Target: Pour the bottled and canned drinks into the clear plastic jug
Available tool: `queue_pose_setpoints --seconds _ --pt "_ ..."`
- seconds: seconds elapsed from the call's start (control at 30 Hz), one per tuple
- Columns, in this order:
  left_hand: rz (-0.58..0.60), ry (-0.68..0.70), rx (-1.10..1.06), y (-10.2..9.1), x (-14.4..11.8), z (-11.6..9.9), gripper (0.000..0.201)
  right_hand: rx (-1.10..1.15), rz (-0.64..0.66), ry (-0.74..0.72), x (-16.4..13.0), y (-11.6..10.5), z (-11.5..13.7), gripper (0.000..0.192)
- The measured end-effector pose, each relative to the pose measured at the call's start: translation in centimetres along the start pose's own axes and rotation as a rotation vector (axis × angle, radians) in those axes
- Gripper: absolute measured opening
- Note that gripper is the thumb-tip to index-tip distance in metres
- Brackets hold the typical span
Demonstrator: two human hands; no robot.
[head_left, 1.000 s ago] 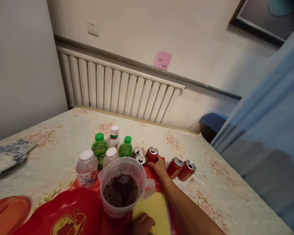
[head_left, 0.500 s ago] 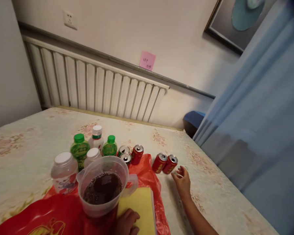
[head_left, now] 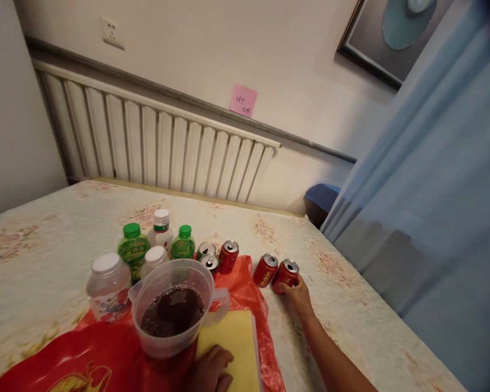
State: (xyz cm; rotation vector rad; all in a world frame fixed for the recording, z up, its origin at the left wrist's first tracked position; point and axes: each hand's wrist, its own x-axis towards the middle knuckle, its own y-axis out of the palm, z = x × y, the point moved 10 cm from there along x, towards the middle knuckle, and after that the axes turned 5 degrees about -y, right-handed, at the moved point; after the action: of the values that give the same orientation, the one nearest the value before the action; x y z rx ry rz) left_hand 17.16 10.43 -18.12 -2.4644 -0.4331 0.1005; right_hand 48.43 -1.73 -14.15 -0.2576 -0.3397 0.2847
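Observation:
My right hand wraps around the rightmost red can, which stands on the floral tablecloth next to a second red can. My left hand rests with curled fingers on a yellow pad at the bottom edge, beside a clear plastic jug holding dark liquid. Behind the jug stand another red can, two green-labelled cans, two green-capped bottles and white-capped bottles.
A red plastic bag and a red tray lie under the jug. A white-lidded jar stands at the left. A radiator runs along the back wall; a blue curtain hangs at the right.
My right hand left the red can near the jug, moved right across the table and closed on the rightmost red can. The view shifted to the right.

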Motion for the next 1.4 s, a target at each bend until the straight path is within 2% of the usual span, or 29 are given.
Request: queue_pose_setpoints --seconds 0.1,0.17,0.3,0.37,0.47,0.57,0.7,0.93,1.23,1.4 --pt "-0.034 0.002 0.014 -0.3 -0.4 -0.4 0.023 -0.025 0.005 -0.048 -1.7 -0.4 3.2 0.059" --pt "-0.052 0.013 0.022 -0.5 -0.6 -0.6 0.023 -0.044 0.056 -0.158 -2.7 0.4 6.9 0.062" --pt "-0.058 0.016 0.047 -0.7 -1.0 -1.0 0.026 -0.201 0.172 -0.552 -5.0 3.5 16.5 0.055" --pt "-0.069 0.017 0.049 -0.8 -1.1 -1.1 0.028 -0.254 0.221 -0.734 -6.3 5.4 20.6 0.053" --pt "-0.085 0.019 0.047 -1.0 -1.2 -1.0 0.03 -0.306 0.278 -0.935 -7.7 7.9 24.8 0.06" --pt "-0.091 0.029 0.038 -0.9 -1.4 -1.0 0.031 -0.361 0.326 -1.087 -9.0 9.7 27.8 0.071" --pt "-0.119 0.043 0.027 -1.1 -1.7 -1.1 0.031 -0.465 0.386 -1.282 -11.1 11.4 31.0 0.072" --pt "-0.194 0.099 -0.027 -1.4 -2.3 -0.8 0.021 -0.611 0.324 -1.547 -13.5 12.3 34.6 0.053" --pt "-0.185 0.062 -0.029 -1.0 -1.8 -0.6 0.021 -0.716 0.396 -1.647 -14.0 12.8 36.1 0.044" --pt "-0.165 0.051 -0.019 -0.6 -1.7 -0.4 0.028 -0.753 0.406 -1.682 -14.2 12.7 36.4 0.043"
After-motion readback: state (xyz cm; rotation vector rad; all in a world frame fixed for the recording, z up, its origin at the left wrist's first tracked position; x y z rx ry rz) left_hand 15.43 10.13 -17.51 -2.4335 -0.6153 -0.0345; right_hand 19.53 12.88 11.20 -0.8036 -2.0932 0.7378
